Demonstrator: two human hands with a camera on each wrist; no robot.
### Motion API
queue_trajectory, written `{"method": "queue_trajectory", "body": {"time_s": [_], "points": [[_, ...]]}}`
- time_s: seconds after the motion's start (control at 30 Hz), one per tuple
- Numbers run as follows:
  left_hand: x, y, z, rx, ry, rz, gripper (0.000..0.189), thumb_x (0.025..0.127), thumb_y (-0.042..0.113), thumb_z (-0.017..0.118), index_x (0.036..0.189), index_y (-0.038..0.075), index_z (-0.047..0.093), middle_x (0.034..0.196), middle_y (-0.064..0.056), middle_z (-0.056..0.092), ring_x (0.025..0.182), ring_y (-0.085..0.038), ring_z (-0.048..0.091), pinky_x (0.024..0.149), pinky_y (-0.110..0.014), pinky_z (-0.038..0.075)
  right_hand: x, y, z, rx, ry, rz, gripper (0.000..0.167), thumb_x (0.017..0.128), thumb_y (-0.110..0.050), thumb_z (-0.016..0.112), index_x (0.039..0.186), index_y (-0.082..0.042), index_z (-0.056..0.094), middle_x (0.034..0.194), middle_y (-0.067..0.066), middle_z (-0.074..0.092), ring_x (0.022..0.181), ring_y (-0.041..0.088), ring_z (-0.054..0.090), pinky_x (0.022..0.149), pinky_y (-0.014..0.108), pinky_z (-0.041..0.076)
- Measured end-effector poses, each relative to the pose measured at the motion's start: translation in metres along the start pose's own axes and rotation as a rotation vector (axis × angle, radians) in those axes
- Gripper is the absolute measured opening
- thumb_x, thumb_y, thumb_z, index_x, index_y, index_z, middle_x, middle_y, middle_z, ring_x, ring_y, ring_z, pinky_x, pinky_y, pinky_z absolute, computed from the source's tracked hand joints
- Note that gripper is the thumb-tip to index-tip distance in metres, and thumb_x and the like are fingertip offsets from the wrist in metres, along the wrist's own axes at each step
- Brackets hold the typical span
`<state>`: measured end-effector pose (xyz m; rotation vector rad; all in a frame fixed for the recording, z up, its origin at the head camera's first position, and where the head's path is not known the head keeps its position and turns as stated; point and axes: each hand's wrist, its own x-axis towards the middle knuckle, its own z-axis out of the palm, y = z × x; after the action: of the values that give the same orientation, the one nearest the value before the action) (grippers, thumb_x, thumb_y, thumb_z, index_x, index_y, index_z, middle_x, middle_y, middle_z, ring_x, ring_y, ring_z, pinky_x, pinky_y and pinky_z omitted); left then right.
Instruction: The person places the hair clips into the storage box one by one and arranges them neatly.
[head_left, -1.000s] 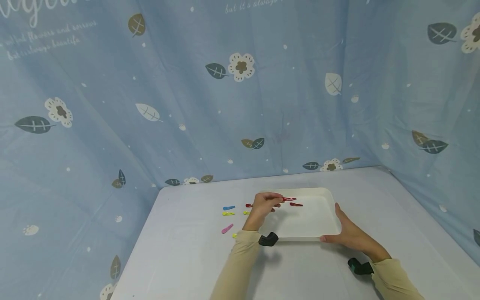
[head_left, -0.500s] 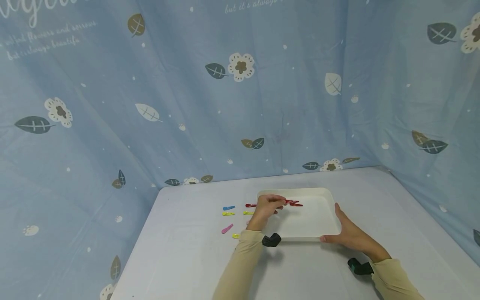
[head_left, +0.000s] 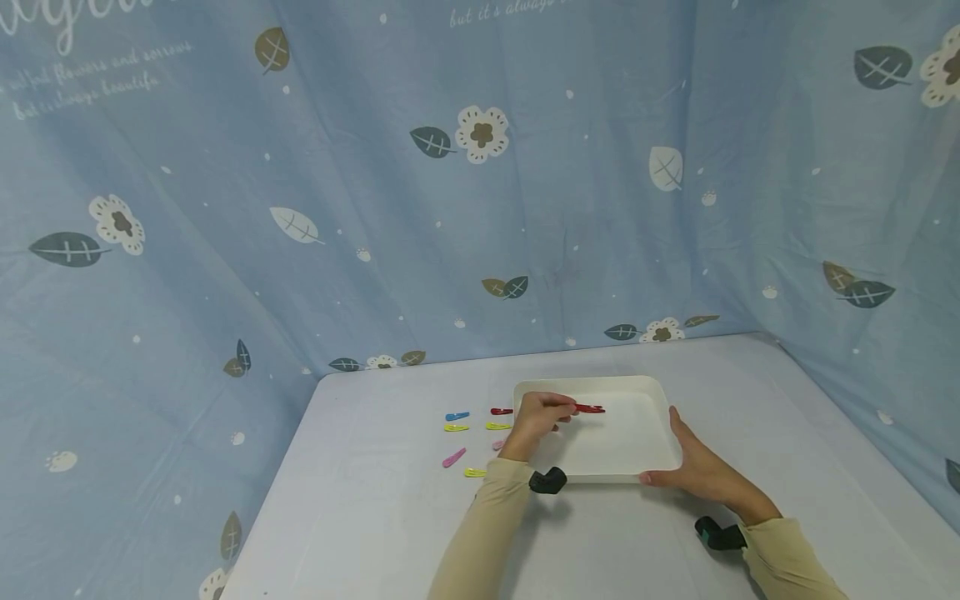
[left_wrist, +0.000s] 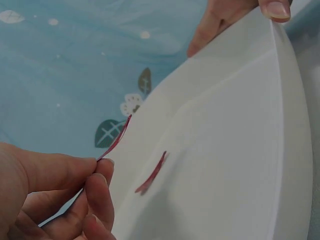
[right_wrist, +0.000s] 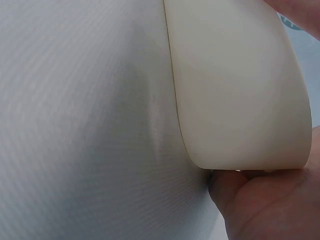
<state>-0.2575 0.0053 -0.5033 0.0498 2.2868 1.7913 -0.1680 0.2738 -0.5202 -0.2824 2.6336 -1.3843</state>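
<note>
My left hand [head_left: 542, 423] pinches a red snap hair clip [left_wrist: 119, 139] by one end, between thumb and fingers, over the left part of a white tray [head_left: 607, 479]. A second red hair clip [left_wrist: 151, 174] lies on the tray floor; in the head view the held clip overlaps it. At the tray's front right corner my right hand [head_left: 708, 468] grips the wall, thumb at the front and fingers spread along the right side. The right wrist view shows that hand [right_wrist: 270, 205] against the tray's outer wall [right_wrist: 240, 90].
Left of the tray, several hair clips lie on the white table [head_left: 360, 508]: a blue clip [head_left: 457, 416], a red clip [head_left: 501, 411], yellow ones [head_left: 456, 428] and pink ones [head_left: 453, 457]. Behind the table hangs a blue patterned curtain [head_left: 390, 267].
My left hand has moved a little right and lower with the red hair clip, bringing it in line with the clip in the tray. The right hand and tray have stayed put.
</note>
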Motion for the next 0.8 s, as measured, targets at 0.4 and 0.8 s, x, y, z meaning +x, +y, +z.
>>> {"method": "queue_trajectory", "body": {"time_s": [0.4,0.8], "points": [[0.0,-0.001,0.005,0.032,0.012,-0.024,0.009,0.092,0.014,0.077,0.097,0.007,0.081,0.09,-0.004,0.079,0.077,-0.009,0.069,0.065,-0.023,0.051,0.0,0.002,0.0,-0.021,-0.003,0.011,0.137,0.079,-0.032,0.088,0.159,0.008,-0.016,0.165,0.042,0.001,0.148,0.063,0.018,0.106,0.082,0.028],[0.005,-0.004,0.012,0.088,0.018,-0.024,0.008,0.093,0.012,0.076,0.096,0.007,0.081,0.09,-0.004,0.08,0.076,-0.008,0.069,0.061,-0.021,0.047,0.001,0.003,0.0,-0.02,0.004,-0.005,0.135,0.08,-0.031,0.087,0.16,0.008,-0.015,0.165,0.041,0.003,0.146,0.061,0.023,0.104,0.081,0.032]]}}
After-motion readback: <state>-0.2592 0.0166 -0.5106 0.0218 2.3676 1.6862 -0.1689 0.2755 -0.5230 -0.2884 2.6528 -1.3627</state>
